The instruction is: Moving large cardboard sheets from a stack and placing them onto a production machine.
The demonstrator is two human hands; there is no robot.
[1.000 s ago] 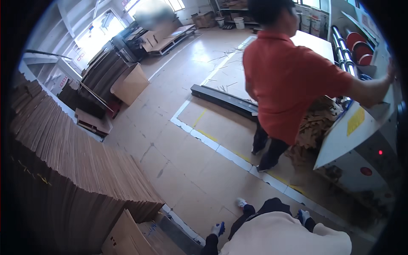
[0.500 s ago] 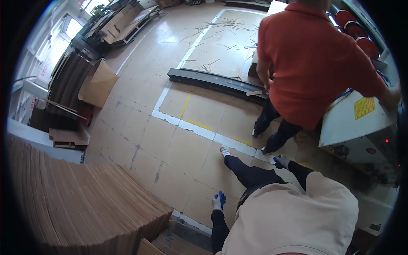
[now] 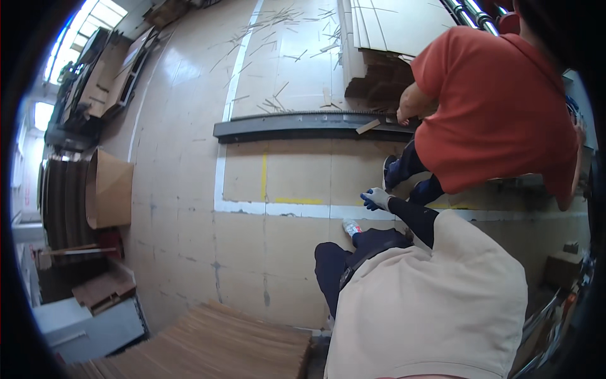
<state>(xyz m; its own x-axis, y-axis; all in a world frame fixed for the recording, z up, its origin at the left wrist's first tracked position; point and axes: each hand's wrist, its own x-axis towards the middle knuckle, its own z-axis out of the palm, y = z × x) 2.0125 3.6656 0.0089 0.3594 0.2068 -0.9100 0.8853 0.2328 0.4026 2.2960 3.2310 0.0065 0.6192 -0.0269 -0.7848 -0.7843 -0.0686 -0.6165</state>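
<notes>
My right hand point(image 3: 377, 199), in a grey glove with blue fingers, reaches forward over the floor near the white line. Its fingers are loosely bent and apart, and I see nothing in them. Just beyond it are the dark shoes of a co-worker in a red shirt point(image 3: 499, 114). My left hand is out of sight. One of my shoes point(image 3: 352, 227) points ahead by the white floor line.
A long dark metal beam point(image 3: 303, 126) lies across the floor, with scattered cardboard strips point(image 3: 271, 104) beyond it. A stack of board sheets point(image 3: 385, 25) stands beside the co-worker. Piled cardboard point(image 3: 214, 344) is at the lower left, and more brown stacks point(image 3: 66, 196) line the left.
My view has turned and moved forward. My right hand has swung ahead, and my left hand has gone out of sight. The co-worker's hand is still near the beam's end.
</notes>
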